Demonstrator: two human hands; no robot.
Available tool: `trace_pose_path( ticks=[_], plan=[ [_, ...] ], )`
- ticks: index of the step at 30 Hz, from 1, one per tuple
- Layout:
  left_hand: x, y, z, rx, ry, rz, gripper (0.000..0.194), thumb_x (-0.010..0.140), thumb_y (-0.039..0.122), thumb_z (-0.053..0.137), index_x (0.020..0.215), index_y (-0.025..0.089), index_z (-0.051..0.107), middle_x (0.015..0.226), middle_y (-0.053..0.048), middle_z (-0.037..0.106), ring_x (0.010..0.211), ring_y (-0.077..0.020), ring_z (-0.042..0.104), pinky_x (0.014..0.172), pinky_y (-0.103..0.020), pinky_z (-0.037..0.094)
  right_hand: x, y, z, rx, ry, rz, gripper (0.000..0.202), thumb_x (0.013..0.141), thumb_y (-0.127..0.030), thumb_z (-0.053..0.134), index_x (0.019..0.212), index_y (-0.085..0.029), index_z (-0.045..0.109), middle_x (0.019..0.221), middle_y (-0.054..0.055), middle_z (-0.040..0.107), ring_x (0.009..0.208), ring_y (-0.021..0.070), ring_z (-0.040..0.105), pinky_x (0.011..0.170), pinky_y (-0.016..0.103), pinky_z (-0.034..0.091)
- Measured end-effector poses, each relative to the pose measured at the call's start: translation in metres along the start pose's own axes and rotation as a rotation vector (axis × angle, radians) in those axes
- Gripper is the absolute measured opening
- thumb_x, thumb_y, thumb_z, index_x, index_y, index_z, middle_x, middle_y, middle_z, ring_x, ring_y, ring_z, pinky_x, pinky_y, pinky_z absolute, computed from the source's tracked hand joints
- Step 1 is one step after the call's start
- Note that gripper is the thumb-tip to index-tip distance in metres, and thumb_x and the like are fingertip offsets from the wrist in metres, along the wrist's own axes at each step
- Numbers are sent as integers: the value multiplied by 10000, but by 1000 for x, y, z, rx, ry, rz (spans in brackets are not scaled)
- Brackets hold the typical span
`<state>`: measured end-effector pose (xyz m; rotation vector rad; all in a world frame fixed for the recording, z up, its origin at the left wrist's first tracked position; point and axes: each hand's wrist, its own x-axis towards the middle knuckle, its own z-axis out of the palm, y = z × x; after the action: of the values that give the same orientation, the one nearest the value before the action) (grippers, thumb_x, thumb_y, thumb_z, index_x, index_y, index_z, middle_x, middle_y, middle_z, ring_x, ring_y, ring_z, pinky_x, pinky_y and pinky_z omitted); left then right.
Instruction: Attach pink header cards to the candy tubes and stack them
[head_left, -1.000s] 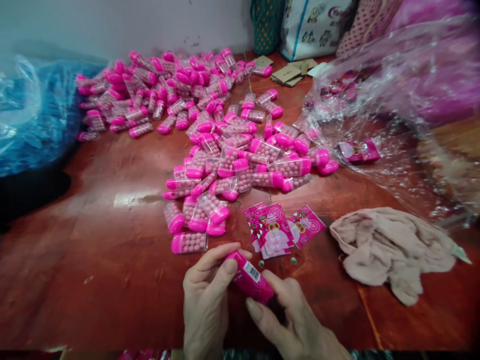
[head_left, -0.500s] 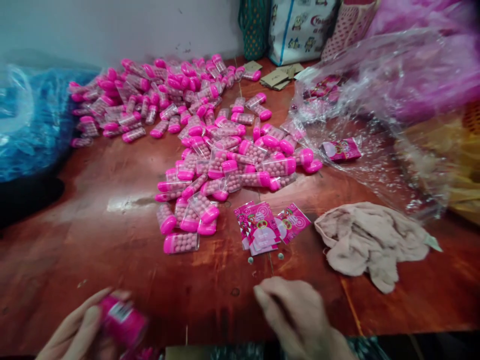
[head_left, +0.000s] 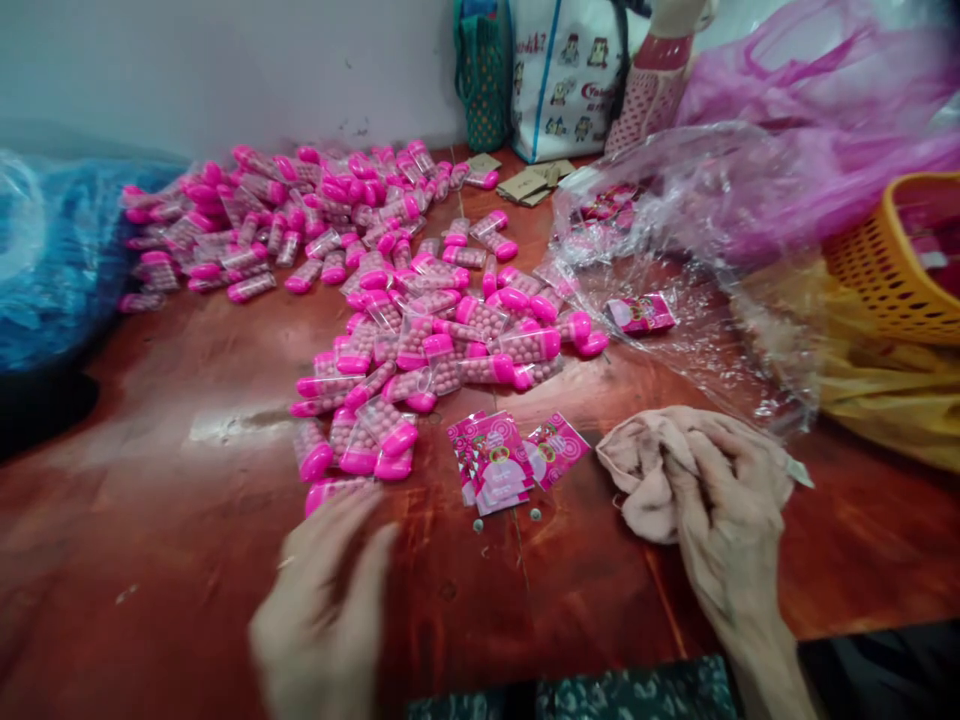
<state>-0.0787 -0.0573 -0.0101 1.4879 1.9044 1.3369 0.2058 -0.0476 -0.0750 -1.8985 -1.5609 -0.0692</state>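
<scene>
My left hand [head_left: 322, 600], blurred by motion, reaches over the nearest clear pack of pink balls [head_left: 337, 490]. Thumb and fingers are apart; the fingertips cover part of the pack, and whether they touch it I cannot tell. At right, my right hand [head_left: 731, 500] has its fingers bunched into a beige cloth [head_left: 637, 460] on the table. Between the hands lie several pink printed cards [head_left: 499, 460], one of them angled off to the right. Two small round pieces [head_left: 535, 515] sit just below the cards.
A big heap of pink-capped packs [head_left: 247, 220] spreads across the reddish wooden table [head_left: 187, 560]. Clear plastic film [head_left: 697, 290] partly covers a pink box [head_left: 641, 313]. A yellow basket [head_left: 877, 270] is at right, a blue bag [head_left: 60, 260] at left, and a white printed bag [head_left: 566, 80] behind.
My left hand has moved up and right to the packs; the pink labelled packet it held is no longer visible. My right hand has moved right and grasped the cloth. The view has shifted.
</scene>
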Motion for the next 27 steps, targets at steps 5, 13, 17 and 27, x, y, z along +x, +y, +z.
trace_pose_path(
  ticks=[5, 13, 17, 27],
  plan=[
    [9, 32, 66, 194, -289, 427, 207, 765, 154, 609, 967, 170, 656, 1008, -92, 656, 1101, -279, 495, 953, -462, 386, 9, 2, 3, -65, 15, -28, 294, 910, -335, 359, 772, -184, 570, 849, 95, 531, 908, 277, 471, 795, 436, 377],
    [-56, 67, 160, 310, -639, 586, 408, 805, 22, 416, 1203, 76, 488, 1167, -179, 549, 1192, -340, 398, 951, -518, 385, 14, 9, 8, -51, 47, -70, 299, 922, -324, 318, 728, -203, 511, 721, 61, 527, 797, 251, 494, 709, 394, 378],
    [-65, 58, 179, 330, -602, 589, 320, 818, 40, 432, 1100, 111, 564, 1014, -146, 608, 1010, -294, 527, 890, -488, 425, 15, 8, 9, -27, 44, -29, 299, 918, -297, 330, 660, -212, 456, 701, 65, 514, 801, 255, 494, 702, 405, 392],
    [-36, 51, 142, 88, -566, 576, 269, 829, 62, 481, 1074, 100, 587, 920, -114, 668, 865, -234, 568, 781, -377, 477, -10, 1, -29, 553, -148, 171, 564, 776, -465, 600, 1250, -207, 435, 1326, 141, 407, 1258, 305, 360, 1010, 506, 312]
  ],
)
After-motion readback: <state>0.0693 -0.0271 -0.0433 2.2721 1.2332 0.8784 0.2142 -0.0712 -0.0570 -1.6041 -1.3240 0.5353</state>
